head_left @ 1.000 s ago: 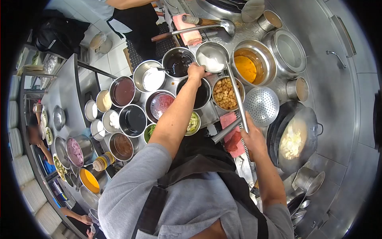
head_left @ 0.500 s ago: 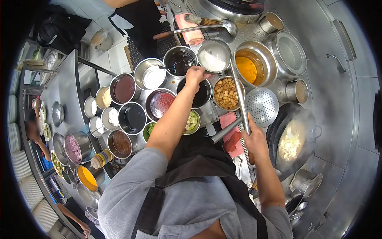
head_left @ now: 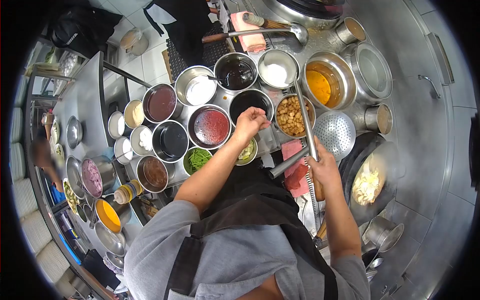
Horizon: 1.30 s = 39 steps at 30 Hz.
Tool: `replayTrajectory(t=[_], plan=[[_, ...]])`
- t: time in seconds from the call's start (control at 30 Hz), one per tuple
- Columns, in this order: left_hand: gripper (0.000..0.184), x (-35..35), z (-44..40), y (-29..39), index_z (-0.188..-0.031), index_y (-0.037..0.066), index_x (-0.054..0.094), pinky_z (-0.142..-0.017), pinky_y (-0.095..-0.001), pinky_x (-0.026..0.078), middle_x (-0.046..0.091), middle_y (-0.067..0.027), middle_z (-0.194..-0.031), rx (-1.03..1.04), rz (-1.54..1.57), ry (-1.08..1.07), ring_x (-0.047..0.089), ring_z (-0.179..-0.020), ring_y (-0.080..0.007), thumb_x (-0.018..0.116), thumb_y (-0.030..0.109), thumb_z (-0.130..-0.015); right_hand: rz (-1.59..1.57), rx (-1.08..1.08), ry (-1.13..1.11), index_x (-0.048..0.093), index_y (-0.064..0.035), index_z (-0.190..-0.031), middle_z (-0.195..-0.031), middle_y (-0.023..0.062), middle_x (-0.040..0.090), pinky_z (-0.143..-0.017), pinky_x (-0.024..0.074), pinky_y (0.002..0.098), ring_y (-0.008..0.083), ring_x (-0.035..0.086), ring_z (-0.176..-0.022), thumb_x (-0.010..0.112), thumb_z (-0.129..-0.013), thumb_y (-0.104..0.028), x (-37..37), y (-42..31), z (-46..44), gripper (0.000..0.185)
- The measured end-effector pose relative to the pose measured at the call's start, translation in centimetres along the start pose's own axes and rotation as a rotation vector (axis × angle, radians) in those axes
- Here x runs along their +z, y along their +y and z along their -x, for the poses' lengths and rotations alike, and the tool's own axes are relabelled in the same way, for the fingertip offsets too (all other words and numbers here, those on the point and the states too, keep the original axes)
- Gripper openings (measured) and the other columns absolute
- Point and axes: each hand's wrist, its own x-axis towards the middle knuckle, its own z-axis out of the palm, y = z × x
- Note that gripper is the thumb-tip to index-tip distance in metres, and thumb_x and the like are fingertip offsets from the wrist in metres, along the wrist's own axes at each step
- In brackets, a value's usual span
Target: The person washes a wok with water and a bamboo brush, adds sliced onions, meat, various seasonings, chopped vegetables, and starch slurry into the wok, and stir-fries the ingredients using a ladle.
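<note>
My left hand [head_left: 250, 123] is over the front rim of a pot of dark liquid [head_left: 244, 101]. Its fingers are curled together, and what they hold, if anything, is hidden. Wrapped round the wooden end of a long-handled metal ladle [head_left: 306, 117] is my right hand [head_left: 325, 167]. The ladle's shaft runs up past a pot of brown chunks [head_left: 291, 117] to the rim of a round vessel holding white contents [head_left: 276, 70]; where the ladle's bowl ends and a pot begins is unclear. Red sauce [head_left: 210, 126] and green strips [head_left: 199, 159] fill pots left of my left hand.
A steaming wok [head_left: 382, 175] with pale pieces stands at the right. Near it are a perforated strainer [head_left: 334, 135] and a pot of orange liquid [head_left: 330, 82]. Another ladle [head_left: 250, 34] lies at the top. A co-worker's dark apron [head_left: 187, 30] shows at the upper left.
My left hand has drawn back from beside the white contents toward me, its fingers curling in. The view has shifted, and the right hand keeps its grip on the ladle.
</note>
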Motion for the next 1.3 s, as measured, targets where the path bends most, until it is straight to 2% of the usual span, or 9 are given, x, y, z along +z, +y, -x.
replayTrajectory(t=[0.03, 0.17, 0.3, 0.6, 0.73, 1.0, 1.1, 1.23, 1.3], plan=[[0.015, 0.0, 0.3, -0.2, -0.103, -0.004, 0.049, -0.078, -0.0309, 0.053, 0.057, -0.0105, -0.093, -0.009, -0.002, 0.004, 0.063, -0.086, -0.0222, 0.052, 0.001, -0.088, -0.145, -0.055, -0.010, 0.036, -0.0049, -0.138, -0.070, 0.0078, 0.059, -0.041, 0.0450, 0.0286, 0.0109, 0.052, -0.044, 0.057, -0.078, -0.002, 0.1, 1.1, -0.6, 0.063], [0.015, 0.0, 0.7, -0.6, -0.102, -0.004, 0.049, -0.078, -0.0305, 0.053, 0.057, -0.0099, -0.093, 0.003, -0.037, 0.015, 0.063, -0.087, -0.0219, 0.053, 0.001, -0.088, -0.341, 0.053, -0.098, 0.035, -0.0061, -0.138, -0.067, 0.0045, 0.054, -0.036, 0.0407, 0.0269, 0.0129, 0.050, -0.042, 0.055, -0.080, 0.000, -1.4, -0.9, -0.5, 0.062], [0.016, 0.1, 1.0, 0.0, -0.102, -0.004, 0.050, -0.078, -0.0305, 0.053, 0.057, -0.0104, -0.094, 0.030, -0.079, -0.007, 0.063, -0.087, -0.0212, 0.053, 0.001, -0.087, -0.538, 0.107, -0.178, 0.034, -0.0055, -0.138, -0.070, 0.0042, 0.052, -0.034, 0.0420, 0.0283, 0.0140, 0.050, -0.042, 0.055, -0.080, -0.002, -2.9, -1.6, -0.3, 0.062], [0.016, 0.1, 2.5, -0.8, -0.103, -0.004, 0.050, -0.079, -0.0313, 0.052, 0.058, -0.0110, -0.095, 0.033, -0.104, -0.060, 0.062, -0.088, -0.0208, 0.053, 0.001, -0.087, -0.626, 0.052, -0.177, 0.030, -0.0045, -0.140, -0.072, 0.0067, 0.055, -0.034, 0.0419, 0.0284, 0.0151, 0.050, -0.040, 0.056, -0.081, -0.002, -2.2, -1.1, 1.3, 0.065], [0.015, 0.1, 2.9, -1.7, -0.101, -0.004, 0.051, -0.072, -0.0282, 0.054, 0.060, -0.0111, -0.094, 0.037, -0.126, -0.065, 0.065, -0.083, -0.0194, 0.053, -0.001, -0.086, -0.695, 0.036, -0.187, 0.029, -0.0044, -0.140, -0.073, 0.0076, 0.055, -0.034, 0.0416, 0.0284, 0.0152, 0.050, -0.040, 0.056, -0.081, -0.004, -1.9, -0.6, 1.8, 0.065], [0.016, 2.1, 5.4, -1.0, -0.102, -0.002, 0.051, -0.076, -0.0299, 0.051, 0.059, -0.0078, -0.093, 0.064, -0.209, -0.178, 0.063, -0.085, -0.0192, 0.054, 0.002, -0.087, -1.051, -0.006, -0.234, 0.030, 0.0034, -0.136, -0.074, 0.0103, 0.053, -0.028, 0.0362, 0.0240, 0.0130, 0.047, -0.036, 0.049, -0.082, -0.007, -2.0, -0.4, 6.1, 0.058], [0.019, 4.7, 7.4, -0.4, -0.102, -0.002, 0.055, -0.071, -0.0251, 0.049, 0.066, -0.0096, -0.086, 0.101, -0.509, -0.231, 0.063, -0.081, -0.0136, 0.057, 0.008, -0.087, -1.155, -0.047, -0.216, 0.029, 0.0040, -0.136, -0.076, 0.0114, 0.052, -0.028, 0.0369, 0.0246, 0.0136, 0.047, -0.037, 0.049, -0.082, -0.007, -2.8, 0.9, 9.8, 0.059], [0.027, 8.3, 8.3, -4.9, -0.104, -0.004, 0.057, -0.071, -0.0293, 0.052, 0.067, -0.0154, -0.080, 0.109, -0.708, -0.527, 0.067, -0.077, -0.0207, 0.062, 0.012, -0.083, -1.280, -0.036, -0.097, 0.026, 0.0028, -0.138, -0.078, 0.0117, 0.051, -0.029, 0.0360, 0.0246, 0.0142, 0.048, -0.038, 0.053, -0.081, -0.009, -3.8, 4.2, 17.2, 0.064], [0.040, 10.6, 9.4, -6.7, -0.110, -0.006, 0.054, -0.077, -0.0343, 0.051, 0.065, -0.0199, -0.090, 0.195, -1.124, -0.702, 0.065, -0.083, -0.0280, 0.064, 0.019, -0.080, -1.328, -0.064, -0.023, 0.026, 0.0026, -0.138, -0.078, 0.0115, 0.051, -0.029, 0.0357, 0.0247, 0.0143, 0.047, -0.038, 0.053, -0.082, -0.008, -4.1, 5.8, 20.9, 0.064]])
